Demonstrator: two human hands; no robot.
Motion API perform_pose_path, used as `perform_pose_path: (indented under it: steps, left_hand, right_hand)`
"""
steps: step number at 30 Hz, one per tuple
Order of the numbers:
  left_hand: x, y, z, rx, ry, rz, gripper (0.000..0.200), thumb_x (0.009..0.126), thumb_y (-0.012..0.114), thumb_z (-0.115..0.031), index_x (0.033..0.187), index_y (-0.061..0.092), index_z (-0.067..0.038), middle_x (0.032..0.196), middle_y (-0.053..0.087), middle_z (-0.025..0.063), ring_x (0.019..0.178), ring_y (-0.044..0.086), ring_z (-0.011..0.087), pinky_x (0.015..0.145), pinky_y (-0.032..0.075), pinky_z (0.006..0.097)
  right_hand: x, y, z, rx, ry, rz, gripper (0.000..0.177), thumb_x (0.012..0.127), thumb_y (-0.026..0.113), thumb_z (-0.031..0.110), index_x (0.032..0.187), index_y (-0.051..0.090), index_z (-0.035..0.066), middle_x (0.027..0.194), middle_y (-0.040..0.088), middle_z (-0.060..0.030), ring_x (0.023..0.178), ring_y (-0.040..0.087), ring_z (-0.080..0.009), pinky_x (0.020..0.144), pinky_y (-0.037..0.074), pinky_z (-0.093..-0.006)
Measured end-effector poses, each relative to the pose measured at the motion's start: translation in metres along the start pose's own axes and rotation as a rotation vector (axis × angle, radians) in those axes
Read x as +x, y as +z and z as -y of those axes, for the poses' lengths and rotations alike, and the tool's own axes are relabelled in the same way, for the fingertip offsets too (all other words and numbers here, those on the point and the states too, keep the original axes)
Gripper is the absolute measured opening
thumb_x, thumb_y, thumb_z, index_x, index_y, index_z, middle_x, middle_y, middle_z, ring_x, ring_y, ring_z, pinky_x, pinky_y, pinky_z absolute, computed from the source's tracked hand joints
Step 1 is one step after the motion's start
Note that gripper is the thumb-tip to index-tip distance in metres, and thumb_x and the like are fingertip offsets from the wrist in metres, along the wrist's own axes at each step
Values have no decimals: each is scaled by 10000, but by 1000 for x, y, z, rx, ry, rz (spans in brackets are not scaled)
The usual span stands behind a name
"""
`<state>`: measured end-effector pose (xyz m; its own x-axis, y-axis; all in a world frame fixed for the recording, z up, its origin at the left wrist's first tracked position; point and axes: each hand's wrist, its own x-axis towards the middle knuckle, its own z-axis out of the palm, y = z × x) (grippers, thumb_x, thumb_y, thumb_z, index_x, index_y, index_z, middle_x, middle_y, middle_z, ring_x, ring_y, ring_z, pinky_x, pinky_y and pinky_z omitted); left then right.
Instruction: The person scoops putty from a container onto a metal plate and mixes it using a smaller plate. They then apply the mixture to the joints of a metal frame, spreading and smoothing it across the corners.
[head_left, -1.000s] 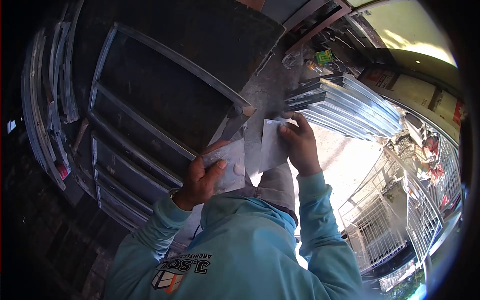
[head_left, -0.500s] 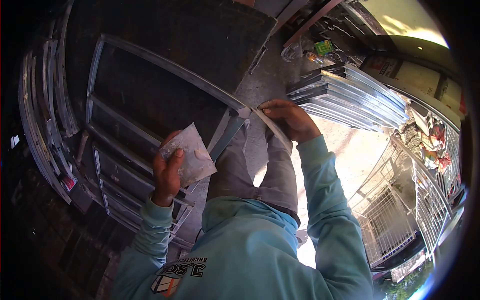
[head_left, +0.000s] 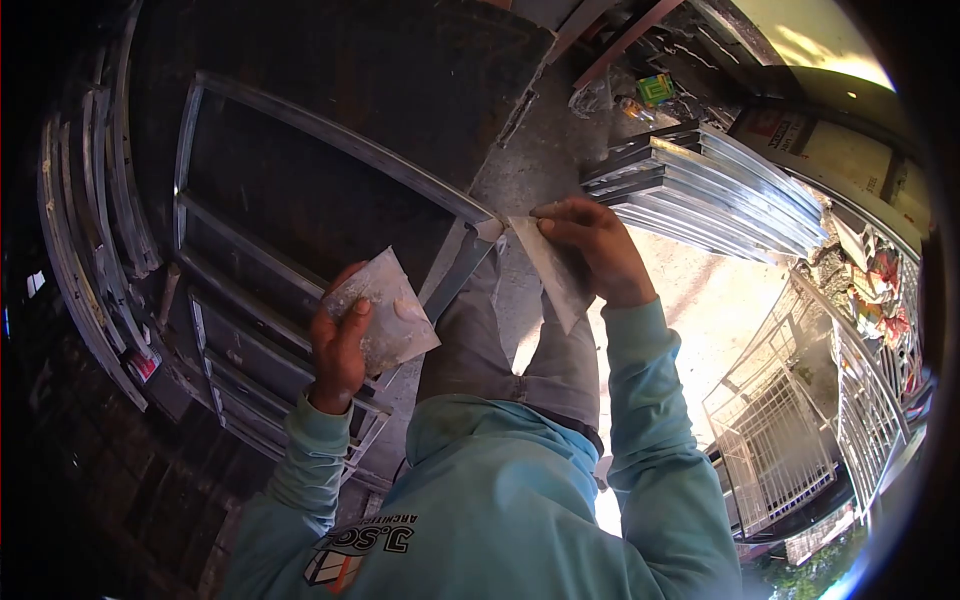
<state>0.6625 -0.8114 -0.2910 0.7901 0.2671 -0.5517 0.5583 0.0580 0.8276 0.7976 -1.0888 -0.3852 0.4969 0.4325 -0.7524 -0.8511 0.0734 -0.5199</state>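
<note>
My left hand (head_left: 338,350) grips a square, flat, greyish plate (head_left: 385,315) with smudges and a small lump on its face, the thumb on top. In my right hand (head_left: 590,245), a thin pale flat piece (head_left: 548,270) is pinched at its upper edge between thumb and fingers and hangs tilted over my legs. Its upper left corner comes close to the corner of a metal frame (head_left: 345,140) lying on the dark tabletop (head_left: 400,50). Crossbars run across that frame, and its near corner lies between my two hands.
Several long metal bars (head_left: 95,220) lie along the left side. A stack of shiny metal profiles (head_left: 710,195) is on the floor at the right, beyond my right hand. White wire grilles (head_left: 790,440) stand lower right. A green and yellow box (head_left: 655,90) lies at the back.
My right hand has turned the thin pale piece from nearly edge-on to showing its broad face. My left hand and its plate have barely moved.
</note>
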Motion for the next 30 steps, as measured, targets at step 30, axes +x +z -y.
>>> perform_pose_path:
  steps: [30]
  left_hand:
    - [2,21,-37,107,8,-72,465,930,533,-209,1310,452,46,1194,569,145,1093,559,218,951,439,349]
  right_hand:
    - [34,51,-82,449,-524,-249,282,763,794,93,876,536,67,835,575,26,799,553,-70,721,458,-232]
